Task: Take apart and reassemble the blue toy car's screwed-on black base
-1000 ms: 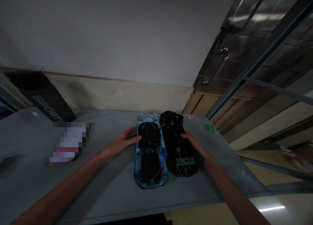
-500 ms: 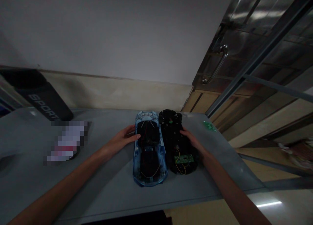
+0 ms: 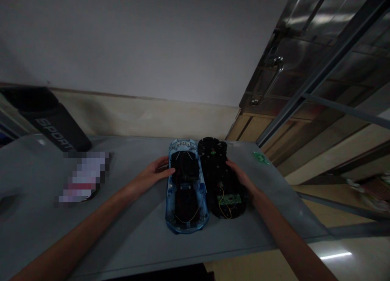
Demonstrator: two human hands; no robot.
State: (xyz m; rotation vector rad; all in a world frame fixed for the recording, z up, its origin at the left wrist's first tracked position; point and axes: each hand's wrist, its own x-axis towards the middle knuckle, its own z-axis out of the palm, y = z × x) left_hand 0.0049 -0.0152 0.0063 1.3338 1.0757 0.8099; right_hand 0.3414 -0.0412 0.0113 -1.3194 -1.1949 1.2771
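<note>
A blue toy car body [image 3: 201, 208] lies open side up on the grey table [image 3: 134, 236], its long side towards me. Touching its right side is a black chassis [image 3: 215, 167] with a green circuit board and a yellow wire at its near end. My left hand [image 3: 157, 171] grips the left edge of the car body, thumb over the rim and fingers along the outside. My right hand [image 3: 242, 177] is at the chassis's right edge, its fingers partly hidden, so its hold is unclear.
A black bottle marked SPORT [image 3: 57, 124] lies at the back left, beside a blurred-out flat object [image 3: 83, 177]. Near the table's right edge is a small green item [image 3: 261, 157]. A wall stands behind the table, with metal frame bars [image 3: 307, 94] to the right.
My right hand's fingertips have shifted slightly along the chassis's right edge. My left hand, the car body and the chassis look almost unchanged.
</note>
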